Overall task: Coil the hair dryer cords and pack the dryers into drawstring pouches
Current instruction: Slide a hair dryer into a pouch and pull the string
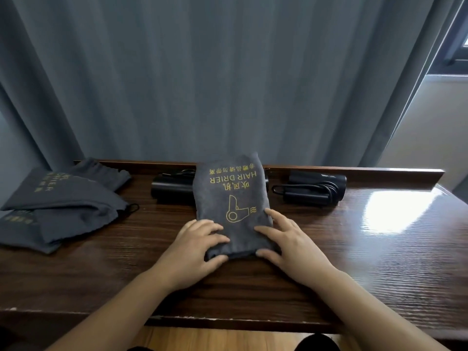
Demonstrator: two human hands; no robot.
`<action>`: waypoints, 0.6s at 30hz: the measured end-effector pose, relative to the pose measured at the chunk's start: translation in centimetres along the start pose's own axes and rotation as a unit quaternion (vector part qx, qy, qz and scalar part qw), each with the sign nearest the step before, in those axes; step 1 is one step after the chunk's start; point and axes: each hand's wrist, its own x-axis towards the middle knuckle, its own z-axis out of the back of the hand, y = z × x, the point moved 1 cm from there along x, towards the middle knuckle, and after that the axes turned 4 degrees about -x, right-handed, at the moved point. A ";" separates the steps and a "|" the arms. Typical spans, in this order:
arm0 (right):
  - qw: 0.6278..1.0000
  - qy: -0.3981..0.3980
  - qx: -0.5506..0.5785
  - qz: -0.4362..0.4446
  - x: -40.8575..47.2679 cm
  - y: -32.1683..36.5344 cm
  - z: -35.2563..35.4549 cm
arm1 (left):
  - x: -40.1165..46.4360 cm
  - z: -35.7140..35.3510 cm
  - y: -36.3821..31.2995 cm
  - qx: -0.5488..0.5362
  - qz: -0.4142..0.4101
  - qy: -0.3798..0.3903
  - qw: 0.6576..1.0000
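A filled grey drawstring pouch [229,196] with gold "HAIR DRIER" lettering lies in the middle of the dark wooden table [354,249]. My left hand [196,245] rests on its near left corner, thumb at the pouch's mouth. My right hand [288,239] lies on its near right corner, fingers spread over the cloth. Behind the pouch on the left, a black hair dryer [169,190] is partly hidden. A second black dryer [316,190] with its coiled cord lies at the back right.
Several flat grey pouches [63,206] are stacked at the left of the table. A raised wooden lip [354,172] runs along the table's far edge, with grey curtains [202,72] behind it. A window [458,34] is at the upper right.
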 end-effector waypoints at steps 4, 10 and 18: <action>0.999 -0.048 -0.012 -0.013 1.6 -0.3 -0.2 | 0.3 0.5 0.0 0.018 0.039 -0.088 0.995; 0.995 0.011 -0.074 0.062 3.2 0.2 -1.1 | -0.2 0.1 0.1 0.077 0.089 -0.080 0.990; 0.994 0.078 0.068 0.048 2.8 -1.8 0.5 | 0.3 -0.7 -0.8 0.013 0.122 -0.088 0.988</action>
